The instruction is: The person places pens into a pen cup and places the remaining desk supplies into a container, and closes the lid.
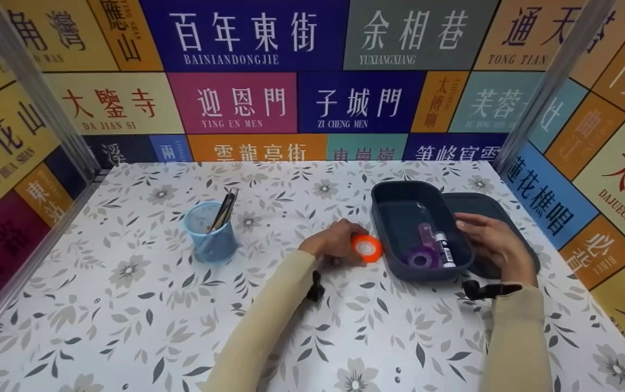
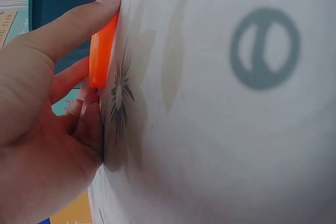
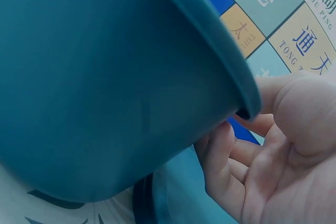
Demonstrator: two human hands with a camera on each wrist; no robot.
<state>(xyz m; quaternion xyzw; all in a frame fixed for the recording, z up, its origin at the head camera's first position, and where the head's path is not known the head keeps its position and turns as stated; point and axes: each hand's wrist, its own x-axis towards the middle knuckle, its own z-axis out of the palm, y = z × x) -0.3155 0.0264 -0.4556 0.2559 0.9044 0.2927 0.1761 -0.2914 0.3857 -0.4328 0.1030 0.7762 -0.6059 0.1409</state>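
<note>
My left hand pinches an orange tape roll with a whitish centre, just left of the box. In the left wrist view the thumb lies on the orange roll, which stands out edge-on close over the tabletop. My right hand holds the dark blue-grey box at its right rim. The right wrist view has curled fingers under the lip of the box. Inside the box lie a purple roll, a pinkish-purple translucent item and a white-and-dark glue stick.
A matching dark lid lies flat to the right of the box, partly under the right hand. On the left side stands a light blue mesh cup with several pens. Sign-patterned walls bound the flowered tabletop.
</note>
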